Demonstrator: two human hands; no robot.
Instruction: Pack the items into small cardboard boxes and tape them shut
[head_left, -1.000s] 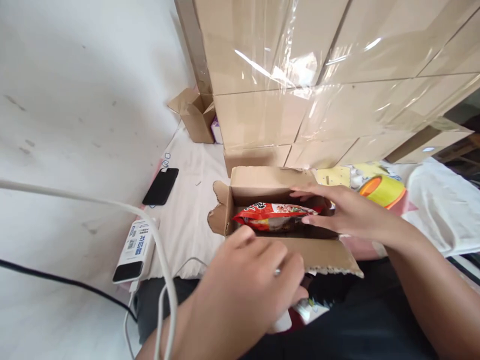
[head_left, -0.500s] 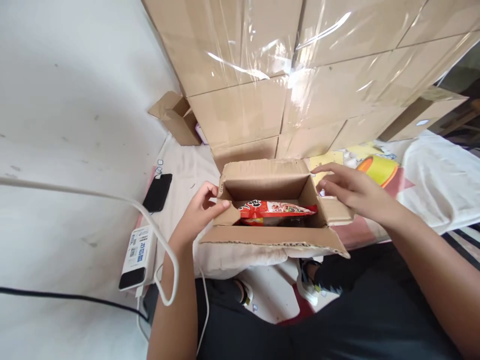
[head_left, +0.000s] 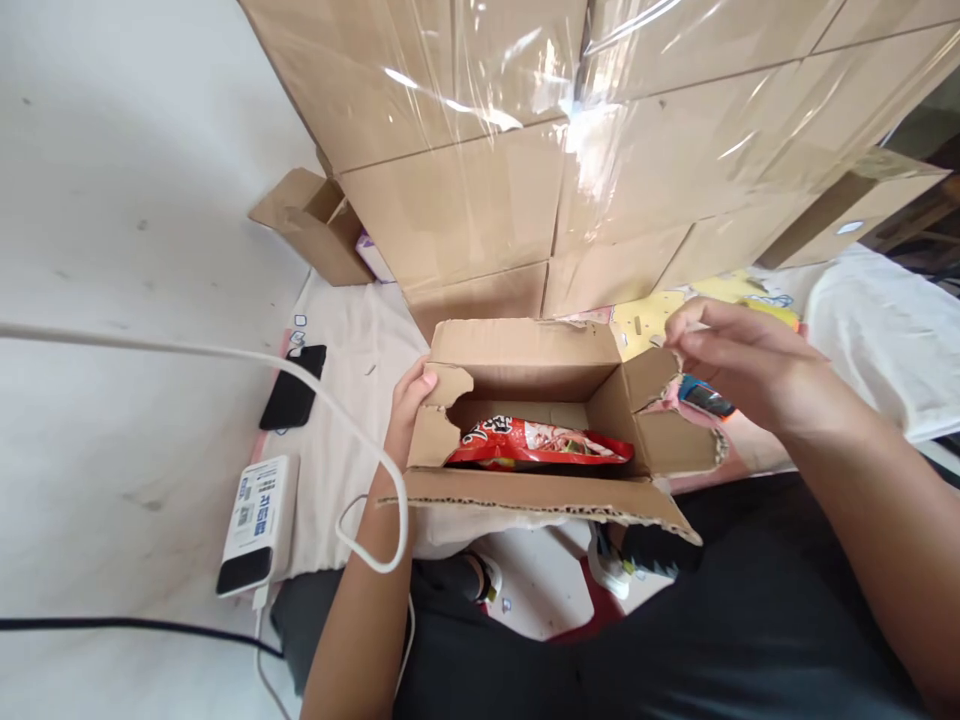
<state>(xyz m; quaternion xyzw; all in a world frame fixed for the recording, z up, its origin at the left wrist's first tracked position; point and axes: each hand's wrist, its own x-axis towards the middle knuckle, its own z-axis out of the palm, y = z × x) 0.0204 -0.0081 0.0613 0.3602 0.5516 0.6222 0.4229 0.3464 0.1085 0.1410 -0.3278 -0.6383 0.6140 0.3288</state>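
Observation:
An open cardboard box (head_left: 525, 345) with torn, ragged flaps sits in front of me. Inside it lies a red printed food packet (head_left: 536, 440), with part of something else under it that I cannot make out. My left hand (head_left: 409, 405) grips the box's left side, thumb over the folded flap (head_left: 435, 435) and fingers outside. At the right, my right hand (head_left: 739, 355) is closed in a pinch at the upper corner of the torn right flap (head_left: 652, 378). A small blue and dark object (head_left: 706, 396) shows beneath that hand.
Cardboard boxes under clear plastic (head_left: 480, 200) form a wall behind. A smaller open carton (head_left: 322, 225) stands at back left. Left on the cloth are a black phone (head_left: 294, 388) and a white power bank (head_left: 259, 515); a white cable (head_left: 300, 372) loops across my left forearm.
My left hand has shifted its hold on the box's left side. The right flaps now stand spread, and my right hand has risen to the upper one. The view has shifted slightly.

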